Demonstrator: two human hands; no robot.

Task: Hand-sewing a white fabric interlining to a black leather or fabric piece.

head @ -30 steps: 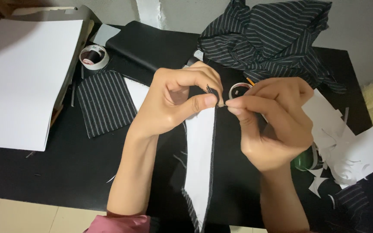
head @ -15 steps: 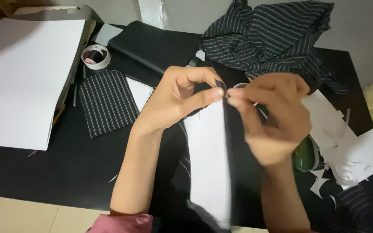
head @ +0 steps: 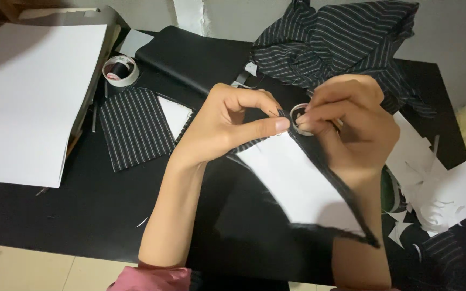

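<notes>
— Pink cuff (head: 152, 279) at the near edge is what we meet first; what lies above it?

— Our two forearms rise from there over a black table (head: 82, 215). Between them hangs a dark fabric piece with white backing (head: 297, 188), its frayed near corner dangling toward the table's near edge.

— How do our hands stand?

— The left hand (head: 227, 129) is curled, thumb and forefinger pinched onto the far tip of that fabric piece. The right hand (head: 351, 124) meets it from the right, fingers closed on the same tip and on a small whitish ring (head: 299, 116) right at the pinch. We cannot tell what the ring is.

— And around the hands?

— Left of the left hand lies a striped fabric patch (head: 133, 129) flat on the table, a white piece just beside it. Far left is a stack of white paper (head: 28, 102). Right of the right hand, white paper scraps (head: 438, 188) are scattered near the table's edge.

— Farther off?

— A tape roll (head: 121, 70) sits beyond the patch, a black pouch (head: 195, 56) to its right, and a heap of striped cloth (head: 335, 43) at the far right.
</notes>
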